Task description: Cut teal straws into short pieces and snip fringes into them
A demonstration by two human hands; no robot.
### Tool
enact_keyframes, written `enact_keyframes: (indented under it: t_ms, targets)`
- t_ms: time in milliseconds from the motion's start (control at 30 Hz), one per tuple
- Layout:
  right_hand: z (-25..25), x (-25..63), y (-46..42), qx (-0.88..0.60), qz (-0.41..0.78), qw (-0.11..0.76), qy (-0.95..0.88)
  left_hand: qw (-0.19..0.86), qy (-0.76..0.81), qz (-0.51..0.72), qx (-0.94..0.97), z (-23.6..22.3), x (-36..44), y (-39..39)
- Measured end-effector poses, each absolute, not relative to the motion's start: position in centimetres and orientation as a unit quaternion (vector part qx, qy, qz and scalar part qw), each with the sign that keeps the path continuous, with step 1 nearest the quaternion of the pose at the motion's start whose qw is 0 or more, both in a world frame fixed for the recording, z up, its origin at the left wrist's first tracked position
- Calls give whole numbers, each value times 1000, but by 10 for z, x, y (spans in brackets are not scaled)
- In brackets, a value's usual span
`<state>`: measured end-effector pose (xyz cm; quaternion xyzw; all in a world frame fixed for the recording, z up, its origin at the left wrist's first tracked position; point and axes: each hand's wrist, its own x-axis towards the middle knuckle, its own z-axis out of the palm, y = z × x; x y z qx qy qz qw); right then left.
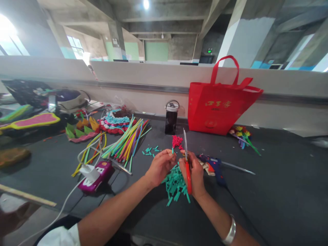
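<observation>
My left hand (164,164) pinches a short teal pipe cleaner piece (172,150) upright between thumb and fingertips. In my right hand (195,172) are scissors (188,171) with orange-red handles, their blades pointing up and away. Below and between the hands lies a heap of cut teal pipe cleaner pieces (176,182). A smaller group of teal pieces (148,150) rests left of my left hand. Just beyond the fingertips is a small pile of red pieces (176,141). To the right of my right hand lies a dark blue glue gun (217,167), partly hidden behind it.
Long multicoloured pipe cleaners (125,140) lie left, near a purple power strip (98,176) with a white cable. A dark tumbler (171,118) and a red bag (217,106) stand at the back by the partition. Pipe cleaner flowers (242,135) lie right of the bag.
</observation>
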<state>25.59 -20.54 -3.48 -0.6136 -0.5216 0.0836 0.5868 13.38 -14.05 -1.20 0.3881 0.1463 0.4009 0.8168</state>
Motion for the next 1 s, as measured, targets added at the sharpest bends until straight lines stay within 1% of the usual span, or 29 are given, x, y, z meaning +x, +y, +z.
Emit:
enact_keyframes:
  t_ms: [167, 367, 467, 533, 667, 800, 900, 1000]
  targets:
    - [-22, 258, -209, -547, 145, 640, -520, 838, 157, 336, 401, -15, 134, -141]
    - [-20, 256, -212, -519, 163, 652, -528, 834, 197, 276, 435, -19, 134, -141]
    - [-20, 255, -211, -524, 174, 651, -521, 823, 209, 277, 450, -19, 134, -141]
    - [-19, 255, -210, -538, 173, 650, -508, 780, 231, 319, 487, -17, 134, -140]
    - [-15, 259, -207, -557, 181, 657, -475, 624, 261, 419, 605, -12, 131, -140]
    - [-13, 259, -206, -555, 199, 668, -454, 503, 231, 447, 703, -9, 131, -139]
    - [-13, 256, -207, -550, 203, 666, -462, 468, 240, 441, 727, -11, 132, -139]
    - [-16, 255, -207, -552, 196, 664, -464, 492, 262, 429, 711, -12, 131, -140]
